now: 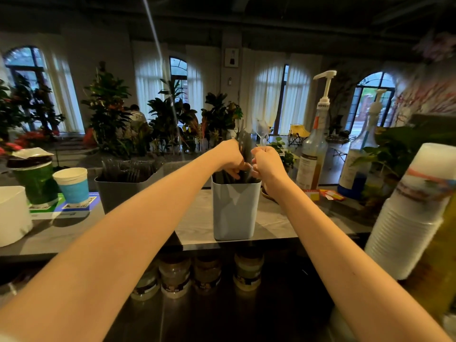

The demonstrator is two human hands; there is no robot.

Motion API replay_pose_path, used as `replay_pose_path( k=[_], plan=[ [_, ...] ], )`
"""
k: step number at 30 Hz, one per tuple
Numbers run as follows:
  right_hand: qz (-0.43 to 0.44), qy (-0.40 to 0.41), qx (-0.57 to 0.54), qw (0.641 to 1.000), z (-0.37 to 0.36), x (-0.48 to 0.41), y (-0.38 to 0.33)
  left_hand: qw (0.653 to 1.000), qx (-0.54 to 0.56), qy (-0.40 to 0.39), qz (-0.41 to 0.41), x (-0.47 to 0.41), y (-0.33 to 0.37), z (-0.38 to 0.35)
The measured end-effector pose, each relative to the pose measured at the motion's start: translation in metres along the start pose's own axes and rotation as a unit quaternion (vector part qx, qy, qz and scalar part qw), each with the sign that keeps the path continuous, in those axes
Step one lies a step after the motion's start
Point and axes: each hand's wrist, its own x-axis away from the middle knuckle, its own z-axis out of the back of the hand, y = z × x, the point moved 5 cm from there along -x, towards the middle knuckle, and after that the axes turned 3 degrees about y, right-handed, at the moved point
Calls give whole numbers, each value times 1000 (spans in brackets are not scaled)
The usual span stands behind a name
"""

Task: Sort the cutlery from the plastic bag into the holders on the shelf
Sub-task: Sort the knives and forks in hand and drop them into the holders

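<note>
The cutlery (pixel 245 148), a dark bundle, is standing upright in the mouth of the blue holder (pixel 235 213), its tops rising above the rim between the two hands. The left hand (pixel 230 156) is gripping the bundle with fingers curled round it. The right hand (pixel 265 162) is pinching it from the other side, fingers curled in too, and the two hands are nearly touching over the rim. The blue holder is sitting close to the front edge of the shelf (pixel 271 218), with bare surface lying open on both sides of it. To its left, apart from it, a grey holder (pixel 128 193) is carrying forks. Further left a paper cup (pixel 71 186), a green cup (pixel 37 186) and a white tub (pixel 12 215) are crowding that end. To the right, two pump bottles (pixel 312 156) are standing at the back edge, and a cup stack (pixel 407 218) is leaning in near the right forearm. Jars (pixel 175 277) are sitting below the shelf's front edge.
</note>
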Motion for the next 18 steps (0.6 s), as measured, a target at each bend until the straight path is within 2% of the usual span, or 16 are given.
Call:
replay_pose_path(
  k=[2, 4, 7, 9, 13, 15, 18],
  plan=[
    [0, -4, -21, 1000, 3, 0, 1, 999, -12, -23, 35, -4, -1, -5],
    [-2, -11, -26, 1000, 8, 1, 2, 993, -70, -67, 71, -8, -8, -13],
    [-18, -9, -31, 999, 15, 3, 6, 978, -176, -92, 58, -10, -12, -24],
    [-17, -3, -7, 1000, 18, 4, 8, 976, -191, -94, 48, -7, -11, -25],
    [-25, 5, -32, 999, 27, 7, 6, 993, -69, -84, 40, -1, 1, -6],
    [-26, 9, -55, 998, 30, 8, 5, 999, -4, -42, 19, 2, 5, 3],
    [-27, 14, -50, 998, 28, 9, 7, 999, -14, 38, -32, 4, 4, 9]
  ],
)
